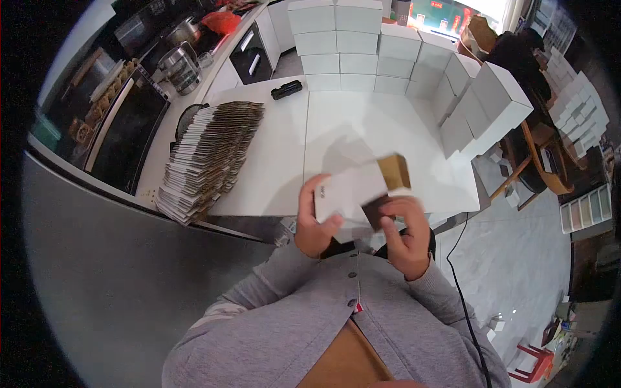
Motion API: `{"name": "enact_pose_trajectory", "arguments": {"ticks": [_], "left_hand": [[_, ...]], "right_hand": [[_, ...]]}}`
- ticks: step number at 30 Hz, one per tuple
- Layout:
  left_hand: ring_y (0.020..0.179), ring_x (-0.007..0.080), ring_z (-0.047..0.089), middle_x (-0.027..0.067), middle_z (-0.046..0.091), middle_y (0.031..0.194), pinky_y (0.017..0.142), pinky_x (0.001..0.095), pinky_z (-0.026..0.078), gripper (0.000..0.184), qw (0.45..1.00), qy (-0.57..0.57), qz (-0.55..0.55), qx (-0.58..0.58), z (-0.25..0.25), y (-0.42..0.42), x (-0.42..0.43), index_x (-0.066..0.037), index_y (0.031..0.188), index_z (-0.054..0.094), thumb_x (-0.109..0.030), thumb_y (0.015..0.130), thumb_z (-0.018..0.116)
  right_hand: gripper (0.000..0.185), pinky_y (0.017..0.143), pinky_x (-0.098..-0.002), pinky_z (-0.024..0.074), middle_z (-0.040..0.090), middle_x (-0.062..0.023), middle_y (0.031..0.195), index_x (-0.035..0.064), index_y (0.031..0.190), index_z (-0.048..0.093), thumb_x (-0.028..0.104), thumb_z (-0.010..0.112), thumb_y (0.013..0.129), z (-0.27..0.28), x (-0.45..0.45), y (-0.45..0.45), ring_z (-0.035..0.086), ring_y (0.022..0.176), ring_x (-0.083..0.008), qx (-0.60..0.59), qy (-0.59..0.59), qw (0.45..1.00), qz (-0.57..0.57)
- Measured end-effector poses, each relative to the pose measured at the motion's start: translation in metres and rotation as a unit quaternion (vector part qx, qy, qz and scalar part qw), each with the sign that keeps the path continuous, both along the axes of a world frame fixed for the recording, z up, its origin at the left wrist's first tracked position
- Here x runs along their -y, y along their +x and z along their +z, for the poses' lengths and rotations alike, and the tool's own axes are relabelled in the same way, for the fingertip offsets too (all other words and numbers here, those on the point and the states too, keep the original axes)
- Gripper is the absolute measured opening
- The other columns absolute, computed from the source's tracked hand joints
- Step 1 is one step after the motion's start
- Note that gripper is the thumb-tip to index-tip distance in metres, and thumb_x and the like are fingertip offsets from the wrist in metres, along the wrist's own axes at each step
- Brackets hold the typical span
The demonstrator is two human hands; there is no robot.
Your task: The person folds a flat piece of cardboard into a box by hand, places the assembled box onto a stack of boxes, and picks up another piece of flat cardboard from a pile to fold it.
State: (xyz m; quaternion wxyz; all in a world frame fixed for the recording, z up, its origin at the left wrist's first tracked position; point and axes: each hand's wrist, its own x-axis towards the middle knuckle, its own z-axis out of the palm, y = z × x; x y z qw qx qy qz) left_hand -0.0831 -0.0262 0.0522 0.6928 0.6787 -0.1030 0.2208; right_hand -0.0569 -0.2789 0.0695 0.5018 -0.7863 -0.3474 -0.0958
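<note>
Over the table's near edge I hold a small white cardboard box [349, 193] with a brown inside, its flaps standing open at the right end. My left hand [314, 223] wraps round the closed end, thumb on the near face. At the open end my right hand [407, 236] pinches a flap between thumb and fingers, slightly blurred. To the left lies a long fanned row of flattened boxes [213, 152], white outside with brown edges. Stacked white boxes [339, 42] stand along the back and right of the table.
The white table [278, 155] carries a black object [286, 90] near its back left. A counter with a glass jug [181, 68] runs along the left. At the right stand a wooden chair [550, 168] and a person in dark clothing [514, 58]. A black cable [460, 291] hangs on my right.
</note>
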Motion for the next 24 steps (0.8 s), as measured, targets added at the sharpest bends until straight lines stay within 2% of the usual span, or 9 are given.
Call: {"name": "enact_pose_trajectory", "arguments": {"ticks": [1, 5, 6, 7, 10, 11, 15, 21, 24], "left_hand": [[0.143, 0.0362, 0.050, 0.0209, 0.047, 0.162, 0.124, 0.0470, 0.038, 0.086, 1.000, 0.000, -0.001, 0.000, -0.006, 0.004, -0.004, -0.001, 0.165, 0.041, -0.033, 0.096, 0.083], [0.149, 0.0373, 0.045, 0.0217, 0.042, 0.168, 0.128, 0.0475, 0.033, 0.083, 0.996, -0.057, 0.067, -0.007, -0.033, 0.025, -0.018, 0.000, 0.173, 0.030, -0.032, 0.107, 0.069], [0.149, 0.0373, 0.045, 0.0217, 0.042, 0.168, 0.128, 0.0475, 0.033, 0.083, 0.996, -0.057, 0.067, -0.007, -0.038, 0.028, -0.019, 0.000, 0.173, 0.030, -0.032, 0.107, 0.069], [0.151, 0.0372, 0.044, 0.0220, 0.040, 0.169, 0.129, 0.0475, 0.032, 0.082, 0.997, -0.041, 0.059, 0.001, -0.044, 0.030, -0.018, 0.000, 0.174, 0.029, -0.032, 0.108, 0.067], [0.155, 0.0368, 0.041, 0.0230, 0.036, 0.173, 0.131, 0.0474, 0.029, 0.078, 0.999, 0.007, 0.036, 0.020, -0.055, 0.030, -0.015, 0.001, 0.175, 0.027, -0.032, 0.113, 0.060], [0.155, 0.0368, 0.041, 0.0230, 0.036, 0.173, 0.131, 0.0474, 0.029, 0.078, 0.999, 0.007, 0.037, 0.017, -0.054, 0.028, -0.013, 0.001, 0.175, 0.027, -0.032, 0.113, 0.060], [0.158, 0.0361, 0.039, 0.0240, 0.031, 0.177, 0.132, 0.0470, 0.028, 0.070, 0.985, 0.166, -0.039, 0.003, -0.048, 0.027, -0.012, 0.004, 0.173, 0.030, -0.027, 0.115, 0.054], [0.157, 0.0322, 0.040, 0.0218, 0.035, 0.175, 0.132, 0.0455, 0.029, 0.063, 0.985, 0.161, -0.019, -0.065, -0.055, 0.039, -0.034, 0.003, 0.171, 0.034, -0.021, 0.115, 0.052], [0.150, 0.0285, 0.046, 0.0192, 0.045, 0.168, 0.129, 0.0423, 0.034, 0.057, 0.995, -0.013, -0.077, -0.063, -0.040, 0.055, -0.033, 0.001, 0.167, 0.039, -0.012, 0.113, 0.053]], "right_hand": [[0.070, 0.120, -0.0450, 0.0480, 0.049, -0.0225, 0.170, 0.0059, 0.163, 0.050, 0.010, 0.076, 0.099, 0.000, -0.001, 0.003, 0.059, 0.141, -0.0371, 0.000, 0.000, 1.000, -0.001], [0.084, 0.123, -0.0464, 0.0452, 0.047, -0.0226, 0.169, 0.0055, 0.169, 0.040, 0.016, 0.081, 0.097, -0.015, -0.011, 0.012, 0.054, 0.146, -0.0377, -0.046, 0.187, 0.971, -0.145], [0.084, 0.123, -0.0464, 0.0452, 0.047, -0.0226, 0.169, 0.0055, 0.169, 0.040, 0.016, 0.081, 0.097, -0.018, -0.014, 0.017, 0.054, 0.146, -0.0377, -0.046, 0.187, 0.970, -0.146], [0.088, 0.124, -0.0473, 0.0446, 0.047, -0.0227, 0.168, 0.0055, 0.171, 0.037, 0.015, 0.082, 0.096, -0.022, -0.018, 0.023, 0.054, 0.145, -0.0379, -0.109, 0.236, 0.959, -0.115], [0.100, 0.126, -0.0503, 0.0426, 0.046, -0.0232, 0.166, 0.0053, 0.174, 0.027, 0.013, 0.085, 0.093, -0.027, -0.028, 0.036, 0.053, 0.145, -0.0387, -0.295, 0.370, 0.881, -0.020], [0.100, 0.126, -0.0503, 0.0426, 0.046, -0.0232, 0.166, 0.0053, 0.174, 0.027, 0.013, 0.085, 0.093, -0.027, -0.031, 0.038, 0.053, 0.145, -0.0387, -0.298, 0.370, 0.880, -0.020], [0.105, 0.131, -0.0504, 0.0336, 0.045, -0.0240, 0.167, 0.0084, 0.178, 0.021, 0.013, 0.080, 0.092, -0.021, -0.043, 0.046, 0.041, 0.158, -0.0389, -0.242, 0.282, 0.928, -0.008], [0.108, 0.131, -0.0510, 0.0333, 0.042, -0.0242, 0.169, 0.0078, 0.178, 0.020, 0.013, 0.082, 0.091, -0.034, -0.044, 0.058, 0.041, 0.158, -0.0388, -0.201, 0.197, 0.959, -0.019], [0.104, 0.131, -0.0505, 0.0339, 0.045, -0.0228, 0.167, 0.0073, 0.177, 0.022, 0.014, 0.082, 0.093, -0.037, -0.047, 0.058, 0.045, 0.153, -0.0368, -0.213, 0.146, 0.966, -0.008]]}}
